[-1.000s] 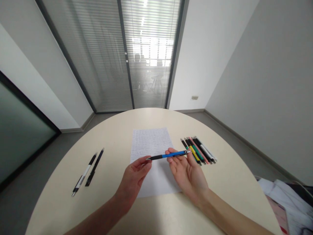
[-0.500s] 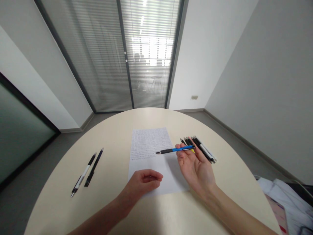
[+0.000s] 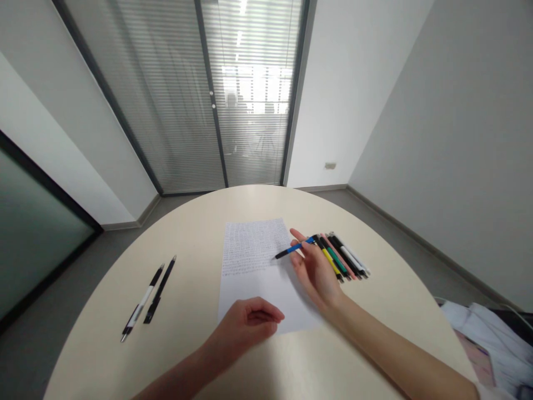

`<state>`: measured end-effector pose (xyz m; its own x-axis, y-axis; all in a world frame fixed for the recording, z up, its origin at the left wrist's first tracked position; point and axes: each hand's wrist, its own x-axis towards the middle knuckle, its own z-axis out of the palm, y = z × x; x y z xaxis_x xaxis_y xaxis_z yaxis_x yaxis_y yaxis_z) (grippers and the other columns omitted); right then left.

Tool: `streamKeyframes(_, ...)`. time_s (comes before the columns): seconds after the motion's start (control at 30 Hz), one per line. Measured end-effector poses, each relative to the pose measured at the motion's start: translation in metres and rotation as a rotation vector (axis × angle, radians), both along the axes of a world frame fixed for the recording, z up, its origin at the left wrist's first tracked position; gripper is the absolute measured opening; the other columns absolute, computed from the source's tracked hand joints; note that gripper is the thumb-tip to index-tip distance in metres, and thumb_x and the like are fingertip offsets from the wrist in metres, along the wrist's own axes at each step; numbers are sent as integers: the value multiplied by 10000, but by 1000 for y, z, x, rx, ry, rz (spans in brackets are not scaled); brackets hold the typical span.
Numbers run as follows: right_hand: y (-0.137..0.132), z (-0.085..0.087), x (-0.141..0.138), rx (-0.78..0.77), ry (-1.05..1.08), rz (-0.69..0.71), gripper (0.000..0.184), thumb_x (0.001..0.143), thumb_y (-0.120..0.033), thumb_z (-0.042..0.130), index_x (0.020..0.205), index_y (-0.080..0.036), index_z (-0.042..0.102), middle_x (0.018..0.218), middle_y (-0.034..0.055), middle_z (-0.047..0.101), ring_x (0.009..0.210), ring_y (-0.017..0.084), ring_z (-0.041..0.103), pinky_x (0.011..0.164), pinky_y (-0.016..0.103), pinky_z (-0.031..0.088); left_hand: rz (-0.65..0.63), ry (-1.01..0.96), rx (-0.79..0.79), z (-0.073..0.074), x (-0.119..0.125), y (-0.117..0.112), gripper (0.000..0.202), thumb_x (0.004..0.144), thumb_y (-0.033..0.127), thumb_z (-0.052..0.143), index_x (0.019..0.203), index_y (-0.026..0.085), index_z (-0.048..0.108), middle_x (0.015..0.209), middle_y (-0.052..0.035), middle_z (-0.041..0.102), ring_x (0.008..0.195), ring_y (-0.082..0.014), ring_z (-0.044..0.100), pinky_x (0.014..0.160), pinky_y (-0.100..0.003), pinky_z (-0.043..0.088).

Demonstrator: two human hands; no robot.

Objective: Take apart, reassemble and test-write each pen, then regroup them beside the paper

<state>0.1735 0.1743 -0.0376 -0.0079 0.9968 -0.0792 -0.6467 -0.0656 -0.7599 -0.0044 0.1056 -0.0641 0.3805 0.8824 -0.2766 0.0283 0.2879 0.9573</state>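
A blue pen (image 3: 295, 248) with a black grip lies across the fingers of my right hand (image 3: 318, 272), held between thumb and fingers, its tip pointing left over the paper. Under it is a white sheet of paper (image 3: 245, 291), its upper part filled with handwritten lines. My left hand (image 3: 252, 325) rests at the sheet's lower edge, fingers loosely curled, a gap showing between thumb and fingers and nothing visible in them. Right of my right hand lies a row of pens, among them a yellow pen (image 3: 332, 261), a green pen (image 3: 336, 260) and a pink pen (image 3: 342, 256).
On the left of the round table (image 3: 200, 239) lie a black-and-white pen (image 3: 142, 303) and a dark pen (image 3: 160, 290). White cloth or plastic (image 3: 478, 333) sits beyond the table's right edge. A glass partition with blinds (image 3: 250, 122) stands behind.
My right hand has turned from palm up towards palm down and moved slightly up and left, bringing the blue pen along. More of the pen row now shows. My left hand shifted slightly right and down.
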Motion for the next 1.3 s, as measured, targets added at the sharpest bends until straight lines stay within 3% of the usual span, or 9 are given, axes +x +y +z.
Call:
streamKeyframes(0.2,18,-7,-7,143,-309,-4,353,840,-519,608,962,-188,634,606,-54,464,476,88,435,455,223,377,-39,68,69,7,1,-4,143,722,175,663,848,156,729,842,-65,731,831,-202,659,760,-291,481)
streamKeyframes(0.37,24,-18,-11,192,-436,29,328,715,-402,778,760,-206,519,518,-95,466,414,62,397,407,191,311,-100,182,238,12,4,-9,188,740,112,577,844,163,725,874,-62,704,816,-185,655,758,-274,494)
streamKeyframes(0.57,25,-18,-12,173,-473,278,386,814,-517,613,1028,-196,625,688,7,644,572,145,599,495,264,499,-161,296,461,8,5,-14,257,750,68,530,837,187,740,843,-40,693,773,-155,632,730,-240,466)
streamKeyframes(0.67,24,-20,-13,204,-503,333,357,747,-502,696,885,-177,646,711,8,632,567,125,568,490,248,483,-168,300,458,8,5,-14,253,748,75,537,840,191,742,830,-38,691,757,-156,630,721,-241,468)
streamKeyframes(0.77,23,-22,-12,251,-597,276,305,672,-397,786,759,-195,574,589,-71,520,439,71,444,406,198,354,-172,300,448,9,5,-14,243,753,83,542,838,190,744,818,-38,690,748,-157,630,714,-241,468)
streamKeyframes(0.83,22,-22,-12,293,-712,245,243,736,-378,728,780,-208,560,562,-85,484,430,67,412,400,189,306,-173,298,450,8,5,-14,243,759,84,541,837,190,746,822,-40,692,756,-159,632,716,-240,467)
streamKeyframes(0.97,21,-22,-14,306,-867,275,181,859,-357,527,911,-211,622,677,-15,618,549,117,532,428,198,381,-164,302,456,7,5,-12,247,768,87,536,839,193,747,835,-39,698,759,-157,632,727,-242,467)
streamKeyframes(1.13,22,-24,-18,303,-1012,240,189,797,-313,605,667,-193,539,570,-49,543,380,77,483,372,196,332,-170,321,459,7,5,-10,239,767,82,539,829,186,745,819,-37,690,739,-152,626,703,-237,460)
streamKeyframes(1.3,24,-28,-18,321,-1070,247,280,838,-351,576,633,-210,450,479,-87,456,300,73,463,341,193,269,-170,311,466,7,5,-11,234,775,77,542,834,178,744,821,-35,689,742,-146,628,705,-231,455)
